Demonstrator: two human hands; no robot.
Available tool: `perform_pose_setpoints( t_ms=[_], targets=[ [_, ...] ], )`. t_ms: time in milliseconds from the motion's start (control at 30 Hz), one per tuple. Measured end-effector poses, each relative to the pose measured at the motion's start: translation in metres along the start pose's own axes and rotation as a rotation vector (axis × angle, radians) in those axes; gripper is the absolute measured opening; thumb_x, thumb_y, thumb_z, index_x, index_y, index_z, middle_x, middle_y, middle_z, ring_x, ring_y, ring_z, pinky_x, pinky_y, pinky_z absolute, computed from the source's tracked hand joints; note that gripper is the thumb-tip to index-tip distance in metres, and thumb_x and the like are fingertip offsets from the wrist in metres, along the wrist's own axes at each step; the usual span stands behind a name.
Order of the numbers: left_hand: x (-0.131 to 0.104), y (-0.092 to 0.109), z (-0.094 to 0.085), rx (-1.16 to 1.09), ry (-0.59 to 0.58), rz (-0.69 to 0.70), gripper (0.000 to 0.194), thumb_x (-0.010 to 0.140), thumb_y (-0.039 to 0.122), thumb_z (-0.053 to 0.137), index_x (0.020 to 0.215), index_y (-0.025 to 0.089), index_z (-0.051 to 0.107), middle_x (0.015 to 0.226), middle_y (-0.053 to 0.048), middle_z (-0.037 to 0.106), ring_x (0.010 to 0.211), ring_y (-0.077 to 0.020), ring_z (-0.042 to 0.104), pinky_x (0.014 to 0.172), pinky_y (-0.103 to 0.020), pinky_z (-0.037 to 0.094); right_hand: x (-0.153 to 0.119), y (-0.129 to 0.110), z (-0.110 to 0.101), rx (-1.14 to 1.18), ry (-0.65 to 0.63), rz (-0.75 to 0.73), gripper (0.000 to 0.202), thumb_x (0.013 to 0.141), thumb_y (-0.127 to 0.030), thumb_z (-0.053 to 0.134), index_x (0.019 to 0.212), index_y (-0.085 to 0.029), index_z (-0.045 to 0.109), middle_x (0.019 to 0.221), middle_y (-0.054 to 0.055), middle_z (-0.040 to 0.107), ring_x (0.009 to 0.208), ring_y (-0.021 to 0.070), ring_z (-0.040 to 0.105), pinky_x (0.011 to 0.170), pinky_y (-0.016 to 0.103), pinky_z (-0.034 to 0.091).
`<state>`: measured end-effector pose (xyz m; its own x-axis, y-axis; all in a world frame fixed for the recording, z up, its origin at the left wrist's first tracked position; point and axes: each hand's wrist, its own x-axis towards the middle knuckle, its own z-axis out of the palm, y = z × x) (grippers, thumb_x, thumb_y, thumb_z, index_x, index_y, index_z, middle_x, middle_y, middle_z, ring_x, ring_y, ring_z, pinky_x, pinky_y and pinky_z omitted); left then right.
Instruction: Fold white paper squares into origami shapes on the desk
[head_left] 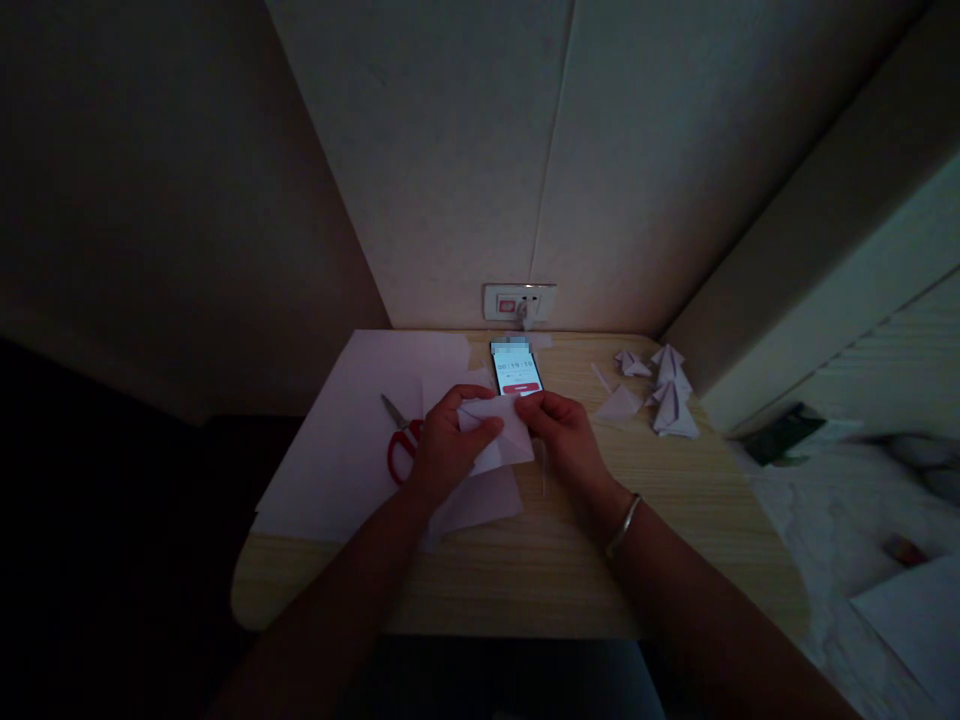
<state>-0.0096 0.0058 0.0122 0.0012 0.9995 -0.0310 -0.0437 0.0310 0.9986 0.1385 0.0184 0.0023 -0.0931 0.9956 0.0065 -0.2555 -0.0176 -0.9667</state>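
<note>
A folded piece of white paper (514,440) is held up between both hands above the table. My left hand (454,440) pinches its left side, thumb lying across the front. At the upper right corner, my right hand (559,420) grips it between thumb and fingers. Scissors with red handles (403,450) lie just left of my left hand, on large white sheets (337,440). Under the held paper, another white sheet (487,500) shows in part. Directly behind the hands lies a phone (516,368) with a lit timer screen, its lower end partly covered.
Several folded paper figures (673,395) stand at the table's right, with a smaller one (632,364) beside them. Paper scraps (619,403) lie nearer the hands. A wall socket (519,302) with a plug sits behind the wooden table (525,600). Walls border the back.
</note>
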Motion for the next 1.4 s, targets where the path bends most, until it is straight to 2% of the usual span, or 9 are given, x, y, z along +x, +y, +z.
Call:
perform_pose_setpoints(
  t_ms=[300, 500, 567, 633, 800, 1000, 1100, 1267, 1400],
  targets=[
    [0.002, 0.003, -0.003, -0.092, -0.063, -0.055, 0.046, 0.060, 0.024, 0.076, 0.104, 0.020, 0.062, 0.065, 0.003, 0.063, 0.049, -0.0081, 0.053, 0.046, -0.017, 0.038, 0.004, -0.009, -0.005, -0.052, -0.027, 0.010, 0.023, 0.064, -0.035, 0.074, 0.062, -0.017, 0.061, 0.054, -0.004, 0.056, 0.048, 0.0084, 0.047, 0.047, 0.021, 0.039],
    [0.003, 0.002, -0.002, -0.527, -0.115, -0.067, 0.074, 0.067, 0.057, 0.067, 0.128, 0.020, 0.046, 0.091, -0.007, 0.068, 0.080, -0.0188, 0.065, 0.071, -0.032, 0.052, 0.007, -0.005, -0.008, 0.095, 0.291, -0.128, 0.023, 0.068, -0.036, 0.071, 0.067, -0.019, 0.056, 0.063, -0.005, 0.059, 0.056, 0.0101, 0.053, 0.053, 0.023, 0.045],
    [0.001, -0.002, 0.003, -0.501, -0.178, -0.075, 0.076, 0.060, 0.051, 0.075, 0.124, 0.020, 0.048, 0.094, -0.007, 0.067, 0.085, -0.0209, 0.065, 0.077, -0.037, 0.053, 0.007, -0.003, -0.006, 0.131, 0.354, -0.154, 0.023, 0.070, -0.037, 0.070, 0.069, -0.020, 0.055, 0.067, -0.005, 0.059, 0.058, 0.0102, 0.053, 0.055, 0.024, 0.046],
    [0.000, -0.006, 0.009, -0.425, -0.203, -0.091, 0.061, 0.061, 0.037, 0.079, 0.113, 0.018, 0.055, 0.097, -0.008, 0.067, 0.087, -0.0204, 0.064, 0.076, -0.035, 0.054, 0.005, -0.001, -0.003, 0.147, 0.367, -0.161, 0.023, 0.071, -0.038, 0.069, 0.070, -0.020, 0.056, 0.066, -0.005, 0.058, 0.058, 0.0096, 0.052, 0.056, 0.023, 0.046],
    [0.003, -0.009, 0.012, -0.372, -0.036, -0.050, 0.038, 0.070, 0.034, 0.072, 0.100, 0.014, 0.060, 0.093, -0.008, 0.068, 0.077, -0.0170, 0.064, 0.065, -0.028, 0.054, 0.000, 0.001, 0.007, 0.173, 0.294, -0.081, 0.022, 0.070, -0.037, 0.071, 0.071, -0.020, 0.058, 0.065, -0.004, 0.060, 0.056, 0.0102, 0.054, 0.055, 0.024, 0.048],
    [0.013, -0.002, 0.000, -0.474, 0.212, 0.031, 0.024, 0.068, 0.026, 0.070, 0.086, 0.014, 0.059, 0.073, 0.000, 0.066, 0.064, -0.0116, 0.062, 0.063, -0.024, 0.050, -0.004, 0.003, 0.011, 0.107, 0.077, 0.116, 0.022, 0.063, -0.033, 0.075, 0.067, -0.018, 0.059, 0.059, -0.003, 0.062, 0.050, 0.0101, 0.058, 0.049, 0.022, 0.049],
    [0.011, -0.002, 0.002, -0.491, 0.200, 0.045, 0.021, 0.071, 0.026, 0.068, 0.086, 0.016, 0.058, 0.072, 0.001, 0.066, 0.068, -0.0121, 0.063, 0.069, -0.026, 0.052, -0.005, 0.001, 0.012, 0.139, 0.080, 0.158, 0.022, 0.062, -0.032, 0.075, 0.064, -0.018, 0.058, 0.056, -0.003, 0.062, 0.048, 0.0096, 0.057, 0.048, 0.022, 0.050],
    [0.004, -0.006, 0.014, -0.450, 0.045, -0.008, 0.031, 0.067, 0.030, 0.073, 0.091, 0.016, 0.059, 0.086, -0.002, 0.068, 0.074, -0.0129, 0.064, 0.073, -0.028, 0.053, -0.005, 0.000, 0.013, 0.211, 0.095, 0.173, 0.023, 0.063, -0.034, 0.075, 0.064, -0.017, 0.059, 0.058, -0.001, 0.064, 0.049, 0.0095, 0.057, 0.051, 0.022, 0.051],
    [0.004, -0.006, 0.014, -0.441, 0.139, -0.039, 0.029, 0.066, 0.033, 0.073, 0.085, 0.014, 0.062, 0.077, -0.001, 0.067, 0.066, -0.0128, 0.063, 0.067, -0.029, 0.054, -0.006, 0.003, 0.012, 0.079, 0.009, 0.152, 0.023, 0.065, -0.035, 0.074, 0.070, -0.018, 0.058, 0.064, -0.001, 0.064, 0.056, 0.0117, 0.060, 0.053, 0.024, 0.051]
  ],
)
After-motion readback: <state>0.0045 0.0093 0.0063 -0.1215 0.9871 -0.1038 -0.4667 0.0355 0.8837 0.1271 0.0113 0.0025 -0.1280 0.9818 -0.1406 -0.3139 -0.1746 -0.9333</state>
